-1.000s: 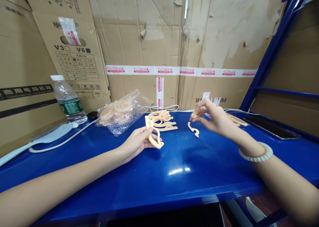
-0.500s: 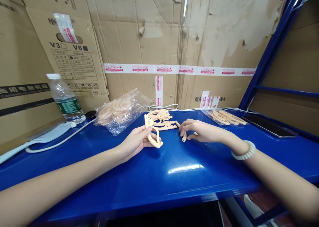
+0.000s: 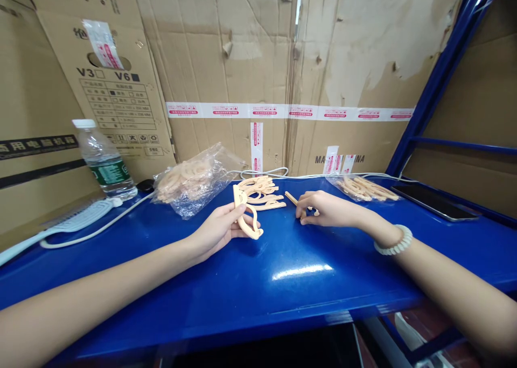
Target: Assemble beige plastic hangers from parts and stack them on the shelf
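Note:
My left hand (image 3: 220,229) is closed round a peach-coloured plastic curved frame piece (image 3: 245,217), held upright just above the blue table (image 3: 283,271). Behind it lies a small pile of similar peach pieces (image 3: 262,192). My right hand (image 3: 325,209) rests low on the table with its fingers pinched on a small peach hook-shaped piece (image 3: 294,200), whose straight end sticks out to the left. A white bead bracelet (image 3: 393,241) sits on my right wrist.
A clear bag of peach parts (image 3: 189,180) lies at the back left, a second bag (image 3: 365,188) at the back right. A water bottle (image 3: 103,160), a white fan with cable (image 3: 76,222) and a dark phone (image 3: 438,201) are also on the table. Cardboard boxes wall the back.
My right hand dropped from a raised position at the right to the table and moved left, closing on the small hook piece. The left hand stayed put with its frame piece.

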`<state>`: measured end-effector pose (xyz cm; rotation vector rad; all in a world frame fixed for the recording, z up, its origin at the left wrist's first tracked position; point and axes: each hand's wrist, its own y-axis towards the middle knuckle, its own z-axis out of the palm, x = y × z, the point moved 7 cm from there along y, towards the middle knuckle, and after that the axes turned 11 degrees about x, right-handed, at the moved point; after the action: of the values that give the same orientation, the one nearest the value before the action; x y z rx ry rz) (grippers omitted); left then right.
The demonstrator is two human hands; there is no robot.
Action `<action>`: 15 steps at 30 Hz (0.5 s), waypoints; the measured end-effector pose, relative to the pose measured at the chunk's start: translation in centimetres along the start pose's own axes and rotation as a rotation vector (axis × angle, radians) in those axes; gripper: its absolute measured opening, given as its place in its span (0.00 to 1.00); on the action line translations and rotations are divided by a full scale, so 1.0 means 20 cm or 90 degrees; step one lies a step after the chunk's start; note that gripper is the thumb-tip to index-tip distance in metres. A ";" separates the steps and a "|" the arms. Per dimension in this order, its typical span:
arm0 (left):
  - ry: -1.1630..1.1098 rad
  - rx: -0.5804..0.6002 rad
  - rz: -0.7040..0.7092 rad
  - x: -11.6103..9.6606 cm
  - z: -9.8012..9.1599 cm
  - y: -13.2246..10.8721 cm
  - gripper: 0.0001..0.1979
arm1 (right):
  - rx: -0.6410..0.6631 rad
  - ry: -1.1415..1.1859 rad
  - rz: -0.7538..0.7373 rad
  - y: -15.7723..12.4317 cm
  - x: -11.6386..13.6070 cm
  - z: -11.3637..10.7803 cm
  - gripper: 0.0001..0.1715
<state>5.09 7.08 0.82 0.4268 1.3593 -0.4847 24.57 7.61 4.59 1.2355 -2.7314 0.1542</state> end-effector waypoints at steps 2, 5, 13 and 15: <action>-0.001 0.009 0.006 0.00 0.00 0.00 0.09 | 0.011 0.000 0.004 -0.01 0.01 0.00 0.06; -0.003 0.031 0.014 0.01 0.00 0.01 0.09 | 0.008 0.007 0.010 -0.02 0.02 -0.01 0.08; 0.018 0.062 0.027 0.02 0.00 0.01 0.12 | 0.018 0.028 0.060 0.00 -0.01 0.01 0.07; 0.032 0.066 0.028 0.02 0.00 0.01 0.13 | 0.018 0.022 0.058 0.00 -0.01 0.01 0.07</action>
<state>5.32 7.17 0.44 0.5552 1.3739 -0.5124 24.76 7.74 4.32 1.1047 -2.7661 0.2216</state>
